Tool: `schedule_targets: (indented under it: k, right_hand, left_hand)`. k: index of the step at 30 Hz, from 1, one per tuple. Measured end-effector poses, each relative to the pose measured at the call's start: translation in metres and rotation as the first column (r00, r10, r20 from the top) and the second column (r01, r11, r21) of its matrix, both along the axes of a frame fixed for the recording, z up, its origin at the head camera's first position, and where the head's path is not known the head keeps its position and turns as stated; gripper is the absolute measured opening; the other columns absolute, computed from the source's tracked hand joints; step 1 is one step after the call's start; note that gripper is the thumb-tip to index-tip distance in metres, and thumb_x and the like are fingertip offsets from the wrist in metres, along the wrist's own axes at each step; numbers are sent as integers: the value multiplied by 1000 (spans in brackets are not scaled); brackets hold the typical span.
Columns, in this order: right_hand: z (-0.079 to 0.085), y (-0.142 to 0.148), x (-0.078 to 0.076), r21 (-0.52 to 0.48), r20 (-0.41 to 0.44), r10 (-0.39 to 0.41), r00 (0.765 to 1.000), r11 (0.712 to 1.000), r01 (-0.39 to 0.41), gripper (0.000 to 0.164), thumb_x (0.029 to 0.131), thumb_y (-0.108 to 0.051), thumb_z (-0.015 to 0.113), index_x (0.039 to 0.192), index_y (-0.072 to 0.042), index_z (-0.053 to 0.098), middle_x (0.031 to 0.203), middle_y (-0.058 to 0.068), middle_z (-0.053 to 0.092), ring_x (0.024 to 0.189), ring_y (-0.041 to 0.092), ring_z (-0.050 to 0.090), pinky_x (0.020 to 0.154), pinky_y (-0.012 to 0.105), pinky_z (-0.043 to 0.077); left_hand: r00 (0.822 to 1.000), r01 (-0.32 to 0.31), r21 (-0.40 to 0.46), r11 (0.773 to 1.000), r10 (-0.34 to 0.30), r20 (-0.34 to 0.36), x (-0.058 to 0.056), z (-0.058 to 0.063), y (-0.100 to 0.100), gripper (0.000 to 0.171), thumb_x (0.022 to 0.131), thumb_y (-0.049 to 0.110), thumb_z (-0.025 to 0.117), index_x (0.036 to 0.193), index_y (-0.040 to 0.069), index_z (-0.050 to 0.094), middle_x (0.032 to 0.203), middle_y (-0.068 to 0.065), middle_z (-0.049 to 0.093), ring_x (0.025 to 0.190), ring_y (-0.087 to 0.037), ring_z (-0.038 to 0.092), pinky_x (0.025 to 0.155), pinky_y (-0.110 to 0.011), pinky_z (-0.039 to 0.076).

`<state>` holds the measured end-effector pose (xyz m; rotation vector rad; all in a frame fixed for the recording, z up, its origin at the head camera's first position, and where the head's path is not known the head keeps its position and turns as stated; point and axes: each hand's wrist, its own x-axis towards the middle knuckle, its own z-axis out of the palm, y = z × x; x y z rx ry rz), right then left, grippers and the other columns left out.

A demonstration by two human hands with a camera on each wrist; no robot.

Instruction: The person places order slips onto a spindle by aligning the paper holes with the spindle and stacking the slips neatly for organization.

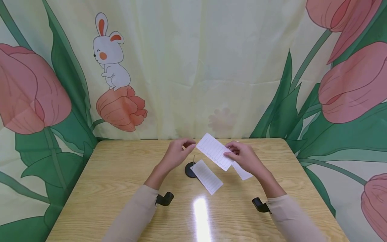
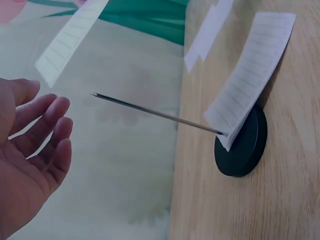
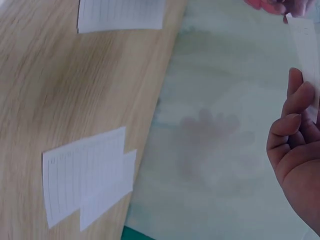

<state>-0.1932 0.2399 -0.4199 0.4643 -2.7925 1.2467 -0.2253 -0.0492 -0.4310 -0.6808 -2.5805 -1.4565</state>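
My right hand (image 1: 244,157) pinches a white printed paper slip (image 1: 213,151) by its right end, holding it up over the table. My left hand (image 1: 176,154) is by the slip's far left corner; in the left wrist view a gap shows between its loosely bent fingers (image 2: 61,107) and the slip. Below stands a receipt spike with a round black base (image 1: 188,170) and a thin upright metal rod (image 2: 155,115). Another lined slip (image 1: 207,177) is pierced near one end by the rod and slants from the base toward the table.
To the right, partly behind the raised slip and my right hand, two overlapping white slips (image 3: 82,172) lie on the wooden table (image 1: 121,174). A curtain (image 1: 187,67) with printed tulips and a rabbit hangs along the table's far edge. Black wrist cameras (image 1: 165,199) sit on both sleeves.
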Motion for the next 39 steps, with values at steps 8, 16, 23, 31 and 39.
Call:
schedule_targets:
  k: [8,16,23,31,39]
  right_hand:
    - [-3,-11,1,-19,7,8,1000,1000,-8,21,94,-12,75,112,-1,71,95,9,76,80,15,71,69,24,56]
    - [-10,-14,3,-32,35,0,999,999,1,19,95,-11,75,112,-3,71,94,7,75,79,15,68,68,24,55]
    - [-18,-14,5,-28,25,-24,999,999,24,20,95,-11,75,113,-4,71,93,5,74,79,14,67,69,24,54]
    - [-26,-17,8,-52,51,-33,998,998,36,20,95,-12,75,113,-4,70,91,5,73,80,14,68,69,23,54]
    - [-29,-16,10,-59,65,-40,997,997,44,21,95,-12,75,113,-4,70,91,5,73,79,13,68,68,23,54]
  left_hand:
    - [999,-28,27,999,27,32,1,1,5,8,99,9,69,102,5,76,87,-3,71,78,-15,61,67,-25,50]
    - [997,-34,43,998,31,64,1,-1,5,6,96,6,71,98,5,76,87,-5,72,79,-16,61,66,-24,50]
    - [998,-20,23,1000,19,63,0,-2,6,7,96,5,72,95,5,78,88,-5,74,77,-15,62,66,-25,51]
    - [994,-20,-22,1000,23,108,1,-4,7,8,96,6,72,97,4,80,90,-6,76,75,-13,63,67,-26,53]
    - [992,-21,-34,999,25,126,2,-7,8,9,97,6,71,97,4,80,89,-6,76,75,-13,63,67,-27,54]
